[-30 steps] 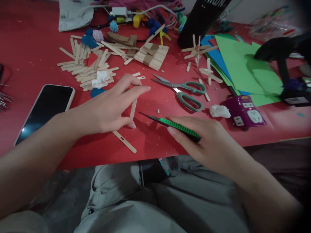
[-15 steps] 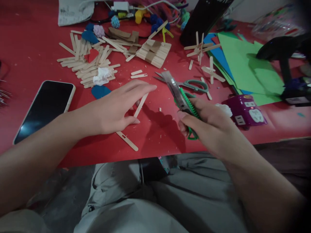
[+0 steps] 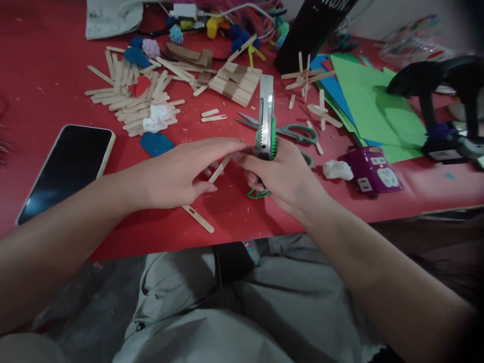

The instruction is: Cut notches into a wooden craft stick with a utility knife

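Observation:
My right hand point(image 3: 278, 169) is wrapped round a green utility knife point(image 3: 266, 118), its metal end pointing up and away from me. The right thumb tip is close to the upper end of a short wooden craft stick point(image 3: 219, 170). My left hand point(image 3: 185, 174) has that stick between its thumb and fingers; the exact grip is partly hidden. Below the left thumb, a craft stick with a slot cut in it point(image 3: 199, 220) lies on the red table point(image 3: 230, 217). Grey-handled scissors point(image 3: 298, 133) rest behind my right hand, which partly covers them.
Loose craft sticks point(image 3: 132, 101) are heaped at the back left, beside a phone point(image 3: 66, 174). A bundle of sticks point(image 3: 240, 91), a black bottle point(image 3: 304, 35) and green paper sheets point(image 3: 374, 106) stand or lie farther back. At right are a purple box point(image 3: 378, 174) and crumpled white tissue point(image 3: 338, 170).
My right hand has moved left with the utility knife, close to the left fingertips, and the knife has turned more upright. My left hand stays almost in place.

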`<state>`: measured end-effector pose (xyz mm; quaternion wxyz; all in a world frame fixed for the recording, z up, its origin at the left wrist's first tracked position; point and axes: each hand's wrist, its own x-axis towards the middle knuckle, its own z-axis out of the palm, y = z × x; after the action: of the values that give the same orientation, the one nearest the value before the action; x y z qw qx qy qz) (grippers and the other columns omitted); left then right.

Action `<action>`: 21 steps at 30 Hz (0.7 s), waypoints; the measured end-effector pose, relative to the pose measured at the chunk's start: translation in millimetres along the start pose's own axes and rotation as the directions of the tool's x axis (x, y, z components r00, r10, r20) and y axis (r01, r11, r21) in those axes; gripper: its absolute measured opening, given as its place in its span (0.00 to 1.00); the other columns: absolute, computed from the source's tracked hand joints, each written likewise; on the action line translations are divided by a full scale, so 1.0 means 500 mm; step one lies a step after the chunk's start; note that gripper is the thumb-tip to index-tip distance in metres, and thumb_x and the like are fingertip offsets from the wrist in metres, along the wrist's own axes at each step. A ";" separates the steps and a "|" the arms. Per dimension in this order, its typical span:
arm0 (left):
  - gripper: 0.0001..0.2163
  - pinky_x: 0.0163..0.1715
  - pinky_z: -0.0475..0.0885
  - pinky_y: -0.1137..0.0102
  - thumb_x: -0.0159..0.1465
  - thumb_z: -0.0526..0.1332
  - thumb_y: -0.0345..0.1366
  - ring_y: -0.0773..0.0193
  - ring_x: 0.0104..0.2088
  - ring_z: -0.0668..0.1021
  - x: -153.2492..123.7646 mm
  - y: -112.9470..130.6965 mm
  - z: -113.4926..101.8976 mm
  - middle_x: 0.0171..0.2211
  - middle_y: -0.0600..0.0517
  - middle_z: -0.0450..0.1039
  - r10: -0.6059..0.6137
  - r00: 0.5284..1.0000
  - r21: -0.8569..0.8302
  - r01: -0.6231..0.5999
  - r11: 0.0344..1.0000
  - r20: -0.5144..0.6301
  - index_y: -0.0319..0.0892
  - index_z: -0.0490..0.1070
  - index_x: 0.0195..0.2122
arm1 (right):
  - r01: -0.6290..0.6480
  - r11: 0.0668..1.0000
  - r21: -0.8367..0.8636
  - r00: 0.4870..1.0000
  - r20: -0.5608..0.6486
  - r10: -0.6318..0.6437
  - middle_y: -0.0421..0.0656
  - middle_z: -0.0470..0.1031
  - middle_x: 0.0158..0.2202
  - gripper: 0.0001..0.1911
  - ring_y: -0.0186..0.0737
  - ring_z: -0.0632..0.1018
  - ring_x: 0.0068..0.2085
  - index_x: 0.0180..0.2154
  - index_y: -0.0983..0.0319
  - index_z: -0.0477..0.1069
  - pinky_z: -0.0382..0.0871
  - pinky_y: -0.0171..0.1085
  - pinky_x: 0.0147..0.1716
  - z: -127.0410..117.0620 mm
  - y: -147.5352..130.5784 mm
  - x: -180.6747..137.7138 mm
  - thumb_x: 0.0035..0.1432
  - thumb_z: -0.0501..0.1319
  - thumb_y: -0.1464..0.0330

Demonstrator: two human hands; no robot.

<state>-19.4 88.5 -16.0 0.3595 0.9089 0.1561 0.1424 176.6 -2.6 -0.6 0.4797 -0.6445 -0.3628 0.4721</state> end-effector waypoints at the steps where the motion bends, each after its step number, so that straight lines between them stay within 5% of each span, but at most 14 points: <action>1: 0.35 0.71 0.77 0.56 0.64 0.62 0.24 0.48 0.71 0.80 -0.001 -0.001 0.001 0.74 0.50 0.76 0.008 1.000 -0.003 -0.008 1.000 0.003 0.53 0.70 0.73 | 0.002 1.000 -0.001 1.000 -0.010 -0.002 0.30 0.65 0.17 0.18 0.29 0.65 0.18 0.30 0.57 0.67 0.55 0.32 0.18 0.000 0.003 0.003 0.59 0.73 0.80; 6: 0.34 0.69 0.78 0.55 0.66 0.61 0.25 0.48 0.70 0.81 -0.004 0.001 0.004 0.73 0.50 0.77 0.017 1.000 -0.005 -0.017 1.000 0.003 0.55 0.70 0.73 | 0.019 0.999 -0.030 0.996 -0.083 -0.022 0.31 0.68 0.21 0.19 0.30 0.67 0.19 0.32 0.56 0.66 0.56 0.35 0.20 -0.004 0.008 0.011 0.56 0.74 0.78; 10: 0.30 0.53 0.86 0.62 0.68 0.63 0.30 0.54 0.54 0.89 -0.005 0.001 -0.007 0.68 0.50 0.80 -0.065 0.997 -0.031 0.064 0.997 -0.038 0.54 0.72 0.72 | 0.002 0.997 -0.075 0.997 -0.079 -0.008 0.32 0.69 0.21 0.16 0.31 0.66 0.19 0.33 0.56 0.68 0.56 0.36 0.20 -0.015 -0.006 0.007 0.58 0.74 0.78; 15: 0.12 0.51 0.86 0.58 0.67 0.69 0.39 0.54 0.44 0.89 -0.001 -0.010 -0.026 0.45 0.50 0.88 -0.191 0.956 -0.082 0.176 0.981 -0.223 0.48 0.82 0.51 | 0.007 0.970 -0.242 0.998 -0.056 -0.021 0.34 0.71 0.22 0.15 0.32 0.68 0.20 0.32 0.56 0.69 0.63 0.38 0.22 -0.045 -0.021 -0.005 0.62 0.74 0.73; 21: 0.09 0.51 0.86 0.59 0.61 0.73 0.40 0.57 0.42 0.87 0.008 -0.006 -0.038 0.40 0.52 0.87 -0.335 0.912 -0.253 0.275 0.927 -0.237 0.47 0.81 0.42 | -0.060 0.943 -0.327 0.992 0.081 0.092 0.31 0.72 0.22 0.21 0.32 0.68 0.20 0.35 0.56 0.69 0.59 0.36 0.18 -0.055 -0.011 -0.025 0.55 0.82 0.66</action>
<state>-23.2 103.5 -4.2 0.4479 0.8001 0.3292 0.2254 199.2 -20.1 10.4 0.3308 -0.7049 -0.4329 0.4543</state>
